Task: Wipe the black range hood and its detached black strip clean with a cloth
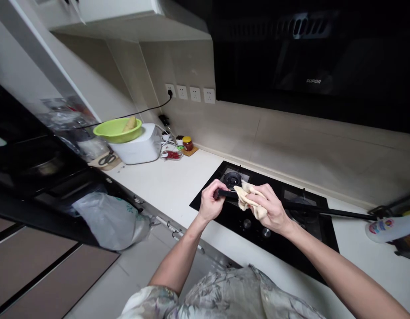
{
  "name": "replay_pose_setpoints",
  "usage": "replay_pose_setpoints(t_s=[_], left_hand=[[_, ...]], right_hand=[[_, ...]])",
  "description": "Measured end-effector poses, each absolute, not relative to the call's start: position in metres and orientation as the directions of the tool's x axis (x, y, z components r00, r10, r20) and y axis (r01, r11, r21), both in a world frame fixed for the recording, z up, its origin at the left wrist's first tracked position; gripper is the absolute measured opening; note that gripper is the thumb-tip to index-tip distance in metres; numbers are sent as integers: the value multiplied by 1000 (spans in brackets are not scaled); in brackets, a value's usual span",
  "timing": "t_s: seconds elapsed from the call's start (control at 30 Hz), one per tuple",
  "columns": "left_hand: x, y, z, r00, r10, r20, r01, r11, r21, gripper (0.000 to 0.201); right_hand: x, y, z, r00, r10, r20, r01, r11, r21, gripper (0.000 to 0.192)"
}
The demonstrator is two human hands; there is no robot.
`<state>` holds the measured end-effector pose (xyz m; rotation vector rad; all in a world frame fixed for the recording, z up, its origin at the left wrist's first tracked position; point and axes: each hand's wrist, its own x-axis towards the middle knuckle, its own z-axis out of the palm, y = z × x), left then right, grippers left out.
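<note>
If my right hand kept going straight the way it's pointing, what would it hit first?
Probably the left hand: the right hand, holding a cloth, points left along the black handle that the left hand grips. Depth unclear.

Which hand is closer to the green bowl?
Left. The left hand grips the end of a black handle, on the side toward the green bowl. The right hand holds a cloth farther away.

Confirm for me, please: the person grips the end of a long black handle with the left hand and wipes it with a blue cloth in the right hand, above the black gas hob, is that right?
Not quite: the cloth is beige, not blue, as the head view shows. The rest stands: the left hand grips the end of the long black handle, and the right hand wipes it above the black gas hob.
</note>
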<state>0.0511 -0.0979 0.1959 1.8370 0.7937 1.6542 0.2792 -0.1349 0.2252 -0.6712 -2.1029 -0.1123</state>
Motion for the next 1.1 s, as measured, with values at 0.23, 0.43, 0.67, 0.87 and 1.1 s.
replay_pose_setpoints(t_s=[0.23, 0.43, 0.67, 0.87, 1.1], left_hand=[[54, -101, 197, 53, 648, 760, 132, -758, 638, 12], [51, -98, 198, 3, 633, 774, 229, -754, 616, 13], [54, -102, 191, -9, 641, 768, 297, -731, 614, 20], [53, -93, 188, -66, 606, 792, 363, -725, 585, 13], [51, -90, 182, -49, 596, 802, 374, -733, 567, 18]], right_hand=[[229, -121, 259, -511, 444, 736, 379, 885, -271, 22], [215, -103, 269, -577, 475, 664, 395, 874, -282, 12], [231, -101, 259, -553, 599, 579, 440, 800, -408, 16], [209, -94, 260, -550, 528, 647, 405, 846, -347, 17], [220, -94, 253, -525, 552, 648, 410, 831, -376, 21]])
